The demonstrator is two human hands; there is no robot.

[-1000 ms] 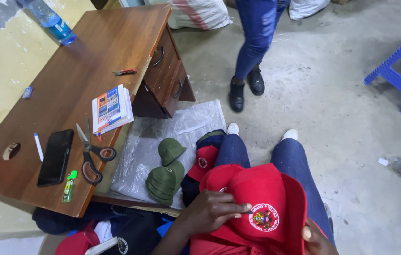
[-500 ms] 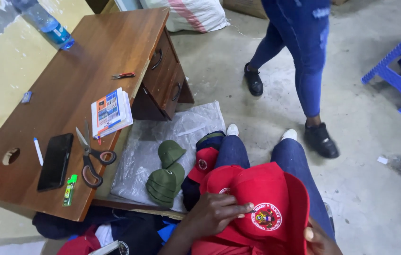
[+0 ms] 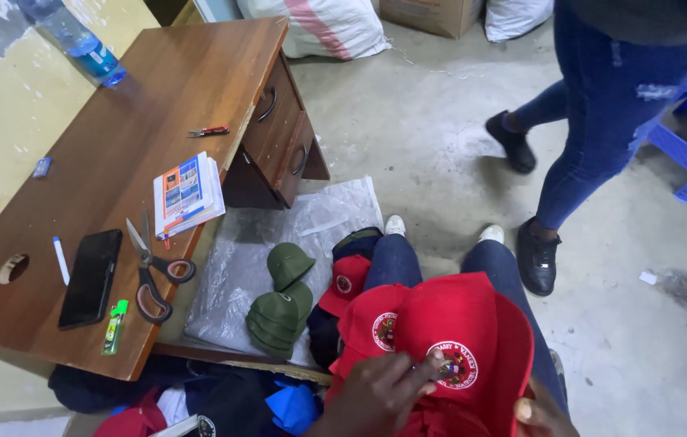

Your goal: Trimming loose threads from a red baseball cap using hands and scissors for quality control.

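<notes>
Flanking concrete floor [image 3: 441, 154]: wooden desk [image 3: 117, 162]

A black phone [image 3: 91, 277] lies on the wooden counter [image 3: 117, 121], its screen dark. Beyond the scissors sits a white booklet [image 3: 187, 194] with an orange and blue cover. A clear bottle [image 3: 76, 44] at the far corner carries a blue label. On the floor behind stand a white sack with a pink stripe [image 3: 319, 24], a brown cardboard box [image 3: 432, 14] and another white sack [image 3: 517, 16].
</notes>
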